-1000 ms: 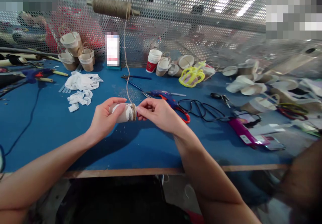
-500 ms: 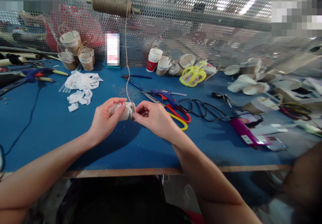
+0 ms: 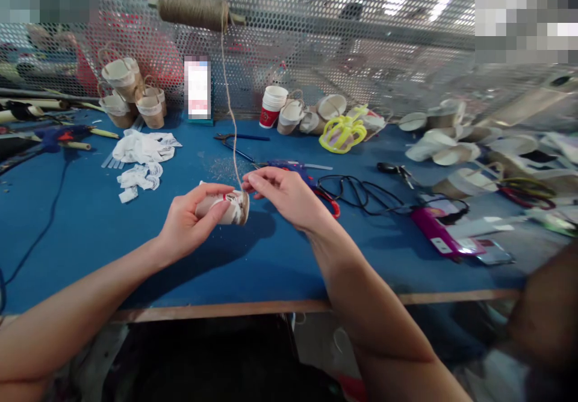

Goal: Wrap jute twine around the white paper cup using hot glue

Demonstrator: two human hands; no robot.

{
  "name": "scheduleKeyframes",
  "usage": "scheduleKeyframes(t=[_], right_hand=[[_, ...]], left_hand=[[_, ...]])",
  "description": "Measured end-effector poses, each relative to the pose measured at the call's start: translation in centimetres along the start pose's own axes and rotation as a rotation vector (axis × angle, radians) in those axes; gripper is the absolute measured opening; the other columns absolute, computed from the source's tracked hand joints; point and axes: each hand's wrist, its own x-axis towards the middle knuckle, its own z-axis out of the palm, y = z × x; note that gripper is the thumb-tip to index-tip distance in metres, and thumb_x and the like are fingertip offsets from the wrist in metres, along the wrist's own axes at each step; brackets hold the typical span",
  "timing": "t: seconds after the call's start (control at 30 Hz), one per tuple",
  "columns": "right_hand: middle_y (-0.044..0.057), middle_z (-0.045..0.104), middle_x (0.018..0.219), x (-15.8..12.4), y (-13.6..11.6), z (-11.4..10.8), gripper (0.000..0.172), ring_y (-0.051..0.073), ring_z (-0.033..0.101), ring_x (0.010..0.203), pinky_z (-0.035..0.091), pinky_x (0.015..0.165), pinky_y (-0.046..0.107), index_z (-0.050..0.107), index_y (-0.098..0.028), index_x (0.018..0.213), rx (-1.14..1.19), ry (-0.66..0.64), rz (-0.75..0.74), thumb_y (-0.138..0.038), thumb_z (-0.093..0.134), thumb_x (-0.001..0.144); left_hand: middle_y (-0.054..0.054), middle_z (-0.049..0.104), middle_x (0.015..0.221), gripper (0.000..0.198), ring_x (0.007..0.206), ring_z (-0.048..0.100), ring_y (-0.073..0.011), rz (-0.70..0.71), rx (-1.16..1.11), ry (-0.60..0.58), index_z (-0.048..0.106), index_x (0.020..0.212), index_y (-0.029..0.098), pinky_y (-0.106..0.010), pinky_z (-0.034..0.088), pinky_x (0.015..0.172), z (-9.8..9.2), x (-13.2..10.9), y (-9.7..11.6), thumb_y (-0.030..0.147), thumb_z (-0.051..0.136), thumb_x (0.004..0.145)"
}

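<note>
My left hand [image 3: 187, 221] is wrapped round a small white paper cup [image 3: 226, 207] held on its side above the blue table [image 3: 112, 221]. Brown twine is wound round the cup's right end. My right hand [image 3: 284, 194] pinches the jute twine [image 3: 229, 113] just above that end. The twine runs up to a spool [image 3: 192, 9] on a rod at the mesh wall.
A blue glue gun and red-handled scissors [image 3: 311, 185] lie right behind my right hand. Black cable [image 3: 361, 194], a pink phone [image 3: 436, 230], a yellow crown [image 3: 343, 132], white scraps [image 3: 142, 149] and several twine-wrapped cups [image 3: 130, 95] are spread about. The table's wooden front edge [image 3: 226, 309] is near.
My right hand rose from the cup's end and now pinches the twine above it. My left hand turned the cup slightly.
</note>
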Motion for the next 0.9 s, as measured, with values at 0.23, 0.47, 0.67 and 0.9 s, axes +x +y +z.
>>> scheduleKeyframes(t=[0.23,0.47,0.67,0.9], right_hand=[[0.002,0.064,0.076,0.3,0.2,0.5,0.019,0.012,0.055,0.071,0.044,0.071,0.027,0.062,-0.016,0.074,0.138,-0.007,0.026,-0.036,0.062,0.072],[0.000,0.061,0.074,-0.2,-0.6,0.5,0.017,0.011,0.054,0.070,0.044,0.069,0.027,0.061,-0.017,0.073,0.147,0.021,-0.061,-0.035,0.060,0.073],[-0.001,0.061,0.072,-0.3,-0.7,0.3,0.016,0.011,0.053,0.069,0.043,0.068,0.027,0.060,-0.018,0.072,0.108,0.041,-0.097,-0.034,0.059,0.074],[-0.001,0.059,0.068,0.1,-0.2,0.3,0.016,0.010,0.051,0.064,0.042,0.064,0.026,0.060,-0.017,0.070,0.004,0.086,-0.082,-0.032,0.059,0.075]], left_hand=[[-0.005,0.070,0.084,0.019,0.066,0.062,-0.0128,-0.001,-0.060,-0.088,0.065,0.093,0.016,-0.020,0.047,0.057,0.1,0.0,0.0,0.026,0.055,0.081],[-0.004,0.069,0.075,0.021,0.056,0.058,-0.0116,-0.197,-0.187,-0.085,0.067,0.086,0.015,-0.019,0.044,0.048,0.5,0.5,-0.7,0.031,0.058,0.077],[-0.006,0.069,0.075,0.025,0.057,0.059,-0.0119,-0.285,-0.253,-0.096,0.067,0.086,0.013,-0.019,0.045,0.049,0.4,0.7,-0.9,0.035,0.060,0.075],[-0.005,0.069,0.075,0.020,0.055,0.059,-0.0119,-0.265,-0.245,-0.090,0.067,0.084,0.014,-0.019,0.045,0.048,0.4,0.6,-0.3,0.030,0.060,0.075]])
